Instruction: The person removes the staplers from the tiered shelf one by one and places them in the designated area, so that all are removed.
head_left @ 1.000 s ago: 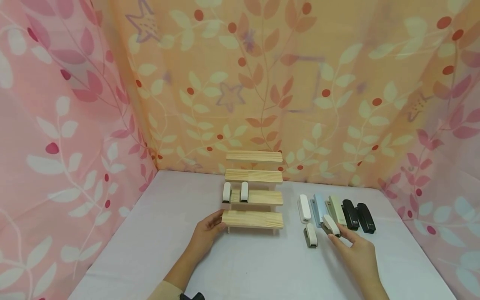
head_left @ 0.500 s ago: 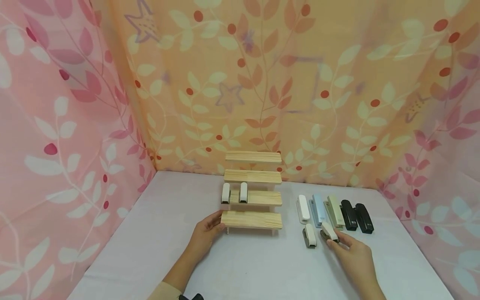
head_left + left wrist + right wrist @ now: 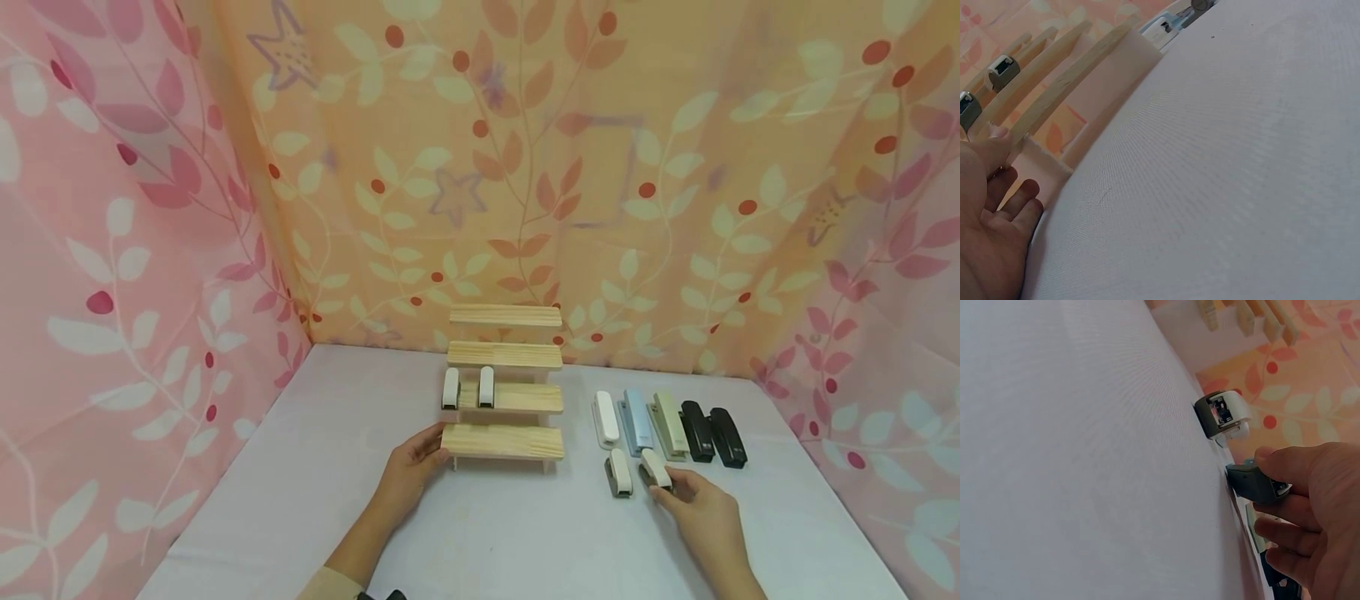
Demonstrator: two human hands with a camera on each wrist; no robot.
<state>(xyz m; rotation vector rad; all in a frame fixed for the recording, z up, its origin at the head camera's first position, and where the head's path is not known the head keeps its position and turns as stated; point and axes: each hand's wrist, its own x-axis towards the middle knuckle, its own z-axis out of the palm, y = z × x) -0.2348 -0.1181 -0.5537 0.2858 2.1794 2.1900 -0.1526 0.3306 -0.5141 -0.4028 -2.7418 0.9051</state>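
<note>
My left hand (image 3: 411, 471) pinches the left end of the lowest board of a wooden tiered display stand (image 3: 502, 442); in the left wrist view its thumb lies over the board's end. Two small white staplers, a left one (image 3: 451, 388) and a right one (image 3: 486, 387), stand on the second board from the bottom. Between thumb and forefinger, my right hand (image 3: 705, 508) holds a small white stapler with a dark base (image 3: 655, 469), low over the table. Beside it on the left sits a matching small stapler (image 3: 619, 472), whose open end faces the right wrist camera.
Behind the held stapler lies a row of longer staplers: white (image 3: 606, 419), light blue (image 3: 637, 421), pale green (image 3: 670, 425), and two black ones, a left (image 3: 697, 431) and a right (image 3: 727, 437). Patterned cloth (image 3: 510, 167) hangs around the white table (image 3: 300, 467).
My right hand has drawn the small stapler a little towards me and left, turning it nearer in line with its neighbour. The left hand keeps its grip on the stand.
</note>
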